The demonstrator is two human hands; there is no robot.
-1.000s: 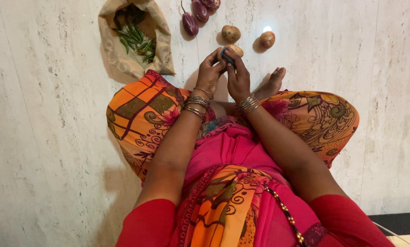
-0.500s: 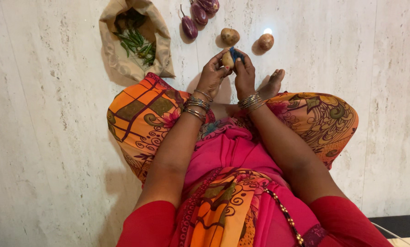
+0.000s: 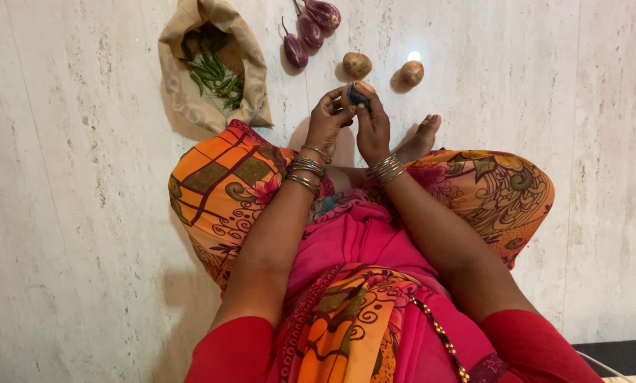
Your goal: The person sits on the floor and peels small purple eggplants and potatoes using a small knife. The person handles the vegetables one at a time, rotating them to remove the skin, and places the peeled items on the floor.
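I sit cross-legged on a pale marble floor. My left hand [image 3: 326, 122] holds a small brown potato [image 3: 349, 91] in front of my knees. My right hand [image 3: 372, 126] grips a blue-handled peeler [image 3: 358, 94] pressed against that potato. Both wrists carry metal bangles. The hands hide most of the potato and the peeler's blade.
Two loose potatoes [image 3: 357, 64] [image 3: 411, 72] lie on the floor just beyond my hands. Three purple brinjals [image 3: 294, 50] lie farther back. A brown paper bag [image 3: 250, 78] with green chillies [image 3: 215, 74] sits at the upper left. My bare foot [image 3: 421, 137] rests at the right.
The hands with the potato and peeler shifted slightly, and the peeler moved over the potato. The camera view tilted a little, shifting everything down in the frame.
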